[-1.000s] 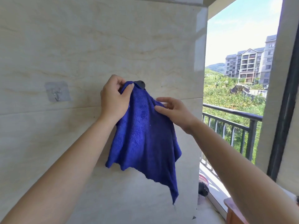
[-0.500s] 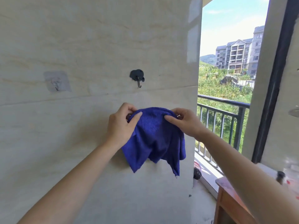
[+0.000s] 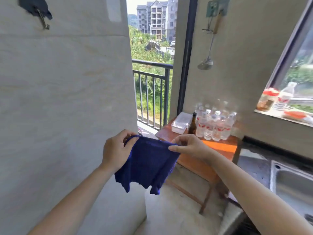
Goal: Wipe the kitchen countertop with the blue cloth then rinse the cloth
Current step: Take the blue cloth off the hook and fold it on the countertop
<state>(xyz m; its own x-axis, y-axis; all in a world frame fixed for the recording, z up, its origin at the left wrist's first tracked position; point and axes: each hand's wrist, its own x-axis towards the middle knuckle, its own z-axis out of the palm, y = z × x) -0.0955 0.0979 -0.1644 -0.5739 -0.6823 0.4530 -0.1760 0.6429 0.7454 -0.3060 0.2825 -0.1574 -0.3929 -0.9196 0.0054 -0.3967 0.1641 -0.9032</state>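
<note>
Hanging between both hands (image 3: 116,150) (image 3: 189,145), blue cloth (image 3: 149,163).

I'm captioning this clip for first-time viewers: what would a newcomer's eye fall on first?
The blue cloth, held mid-frame between the left hand and the right hand, each pinching its top edge. Behind it, water bottles crowd a wooden table beside the balcony railing; a steel sink sits at lower right.

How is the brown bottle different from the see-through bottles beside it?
The brown bottle is dark with a dark cap; the see-through bottles are clear with white caps and red labels. There is one brown bottle but many see-through bottles. All stand upright on the wooden table.
</note>
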